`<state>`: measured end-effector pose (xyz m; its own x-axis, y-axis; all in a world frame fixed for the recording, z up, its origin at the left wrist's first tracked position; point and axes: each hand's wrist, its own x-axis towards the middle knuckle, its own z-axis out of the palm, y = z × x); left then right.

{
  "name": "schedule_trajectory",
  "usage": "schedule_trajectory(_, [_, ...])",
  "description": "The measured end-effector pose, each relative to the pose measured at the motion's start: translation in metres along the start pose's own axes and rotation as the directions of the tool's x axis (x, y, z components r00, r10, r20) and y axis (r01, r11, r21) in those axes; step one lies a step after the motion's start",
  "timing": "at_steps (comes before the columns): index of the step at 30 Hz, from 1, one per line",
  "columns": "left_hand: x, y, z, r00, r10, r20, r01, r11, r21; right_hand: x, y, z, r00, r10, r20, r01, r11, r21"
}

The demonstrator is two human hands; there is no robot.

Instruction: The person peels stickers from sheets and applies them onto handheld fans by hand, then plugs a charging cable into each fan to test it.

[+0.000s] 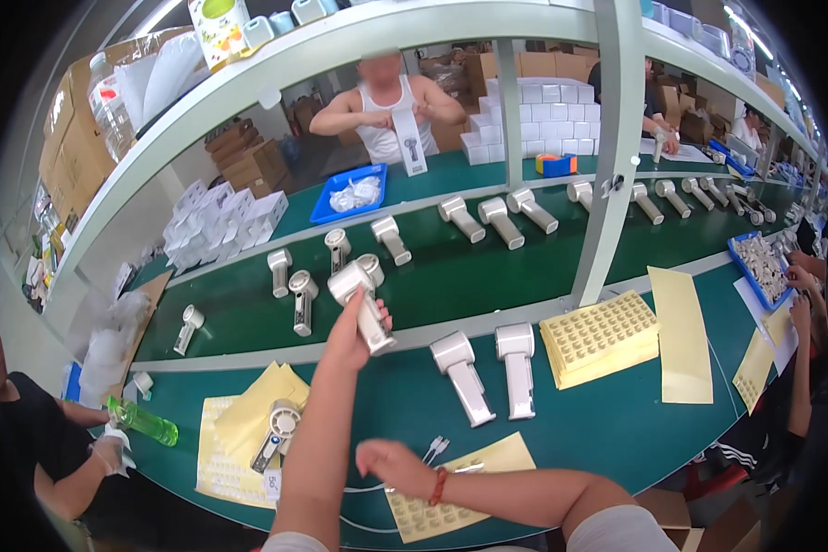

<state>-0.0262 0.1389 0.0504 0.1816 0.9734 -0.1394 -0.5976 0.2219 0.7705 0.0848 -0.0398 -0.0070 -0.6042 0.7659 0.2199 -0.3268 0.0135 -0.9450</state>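
Observation:
My left hand [348,339] is wrapped round the handle of a white handheld fan [370,317], raised over the near edge of the conveyor belt. Lower down, my right hand [396,465] hovers above the bench with loosely bent fingers and nothing visible in it. Close by are a white cable [437,449] and a yellow sticker sheet [412,515], partly under my right forearm. Two more white fans, a left one [463,377] and a right one [516,368], lie on the green bench. Left of my left forearm, another fan [283,425] rests on yellow sheets [239,405].
Several fans lie along the green belt [432,276]. A stack of sticker sheets [603,336] lies beside a metal post [607,184]. Across the belt, a co-worker [386,106] holds a white box by a blue tray [317,213]. A green bottle [143,420] lies near another person at left.

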Motion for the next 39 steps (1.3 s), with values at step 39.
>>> schedule_trajectory(39, [-0.054, -0.02, -0.002, 0.914, 0.37, -0.169, -0.378, 0.926, -0.018, 0.01, 0.006, -0.019, 0.933, 0.045, -0.357, -0.024, 0.998, 0.061])
